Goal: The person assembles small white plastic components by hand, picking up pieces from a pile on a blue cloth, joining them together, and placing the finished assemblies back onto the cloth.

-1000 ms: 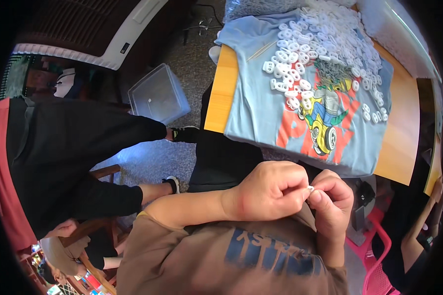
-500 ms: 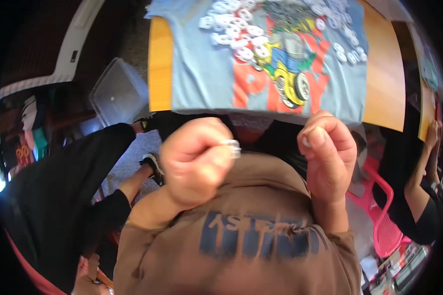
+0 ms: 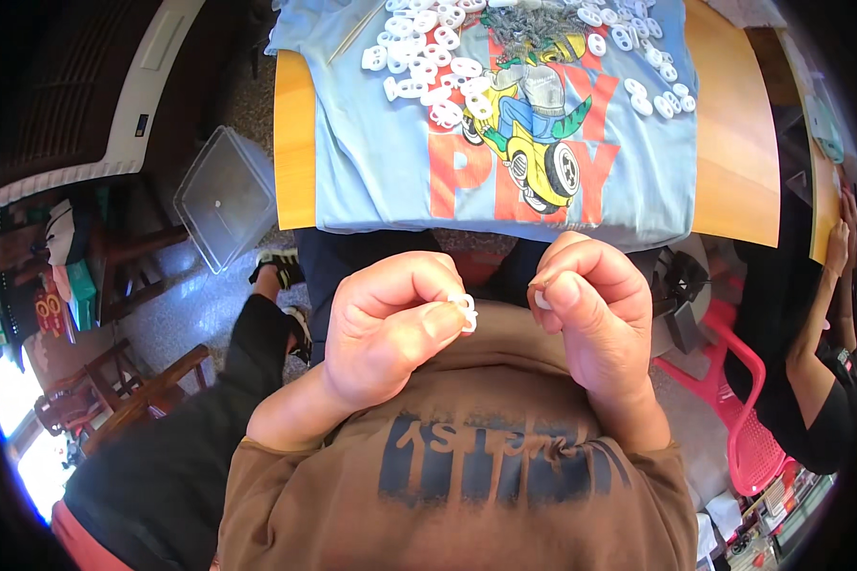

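My left hand point(image 3: 395, 319) pinches a small white plastic piece with holes point(image 3: 466, 312) between thumb and forefinger; the piece sticks out toward the right. Opposite it, my right hand point(image 3: 595, 309) is closed in a pinch on a small white piece point(image 3: 542, 300), mostly covered by the fingertips. A gap separates the two hands, which are raised in front of my brown shirt. Beyond them a light blue printed T-shirt point(image 3: 371, 181) lies over the table. On it are many loose white two-holed plastic pieces point(image 3: 431, 55) and a heap of tiny grey parts point(image 3: 535, 30), too small to name.
The wooden table point(image 3: 733, 181) shows at both sides of the cloth. A clear plastic bin point(image 3: 227, 200) stands at the left, and a pink chair point(image 3: 747, 409) at the right. One person's dark-clothed leg point(image 3: 200, 419) is close on the left; another person's arm point(image 3: 814, 309) is at the far right.
Both hands have come slightly closer together, the right one moving left and a little down. The person's leg on the left has shifted. My view has moved slightly.
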Tool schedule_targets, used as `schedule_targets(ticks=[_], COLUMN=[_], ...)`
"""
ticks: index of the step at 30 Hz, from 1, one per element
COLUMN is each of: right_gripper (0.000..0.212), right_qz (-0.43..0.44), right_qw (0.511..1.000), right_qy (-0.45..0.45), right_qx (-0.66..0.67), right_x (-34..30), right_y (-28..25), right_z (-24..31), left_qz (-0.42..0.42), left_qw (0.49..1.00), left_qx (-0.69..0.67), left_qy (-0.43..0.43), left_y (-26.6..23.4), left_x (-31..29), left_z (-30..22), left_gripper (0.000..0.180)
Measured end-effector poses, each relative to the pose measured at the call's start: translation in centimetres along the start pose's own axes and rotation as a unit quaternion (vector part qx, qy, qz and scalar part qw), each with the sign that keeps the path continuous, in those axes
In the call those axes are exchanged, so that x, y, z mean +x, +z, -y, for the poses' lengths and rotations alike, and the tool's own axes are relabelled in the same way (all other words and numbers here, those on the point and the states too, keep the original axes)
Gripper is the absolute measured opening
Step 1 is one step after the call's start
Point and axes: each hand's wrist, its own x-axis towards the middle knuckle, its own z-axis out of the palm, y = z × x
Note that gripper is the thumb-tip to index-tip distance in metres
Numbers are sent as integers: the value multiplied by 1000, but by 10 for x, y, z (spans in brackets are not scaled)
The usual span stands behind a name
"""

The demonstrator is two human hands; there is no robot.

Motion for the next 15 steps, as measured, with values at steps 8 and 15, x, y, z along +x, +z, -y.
schedule_targets(ticks=[8, 15], right_gripper=[10, 10], right_qz=[-2, -18], right_qw=[1000, 1000], right_qy=[13, 26], right_qx=[19, 6], right_x=[3, 1], right_y=[1, 3], right_z=[-5, -6], left_qz=[-6, 2], left_qw=[1000, 1000], left_qx=[-12, -16], left_qy=[-24, -26], left_y=[-3, -5], left_x=[0, -3], left_z=[-2, 0], left_gripper=[8, 10])
